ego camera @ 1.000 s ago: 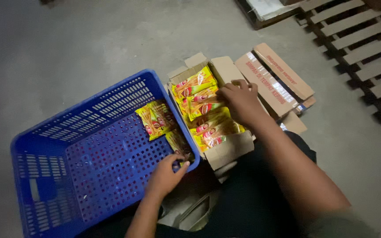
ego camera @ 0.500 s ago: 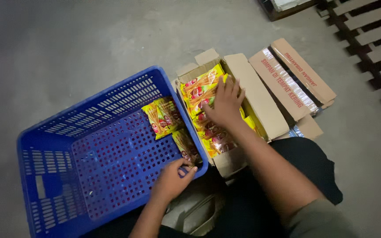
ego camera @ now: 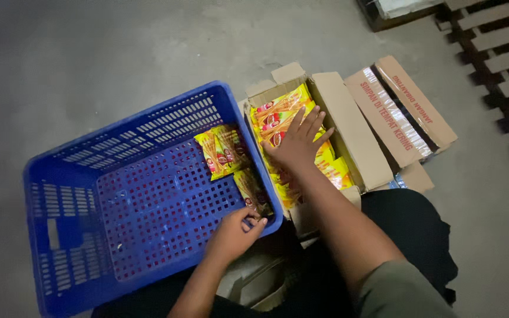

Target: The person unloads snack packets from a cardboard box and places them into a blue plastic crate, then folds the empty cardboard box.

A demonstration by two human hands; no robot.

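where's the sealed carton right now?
In the head view the sealed carton lies on the floor at upper right, right beside the open box of yellow packets, left of the wooden pallet.

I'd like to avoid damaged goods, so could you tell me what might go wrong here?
The right hand presses flat on the yellow packets in the open cardboard box; hard pressure could crush what is inside. The left hand holds a packet against the blue crate wall, where it might snag on the holes.
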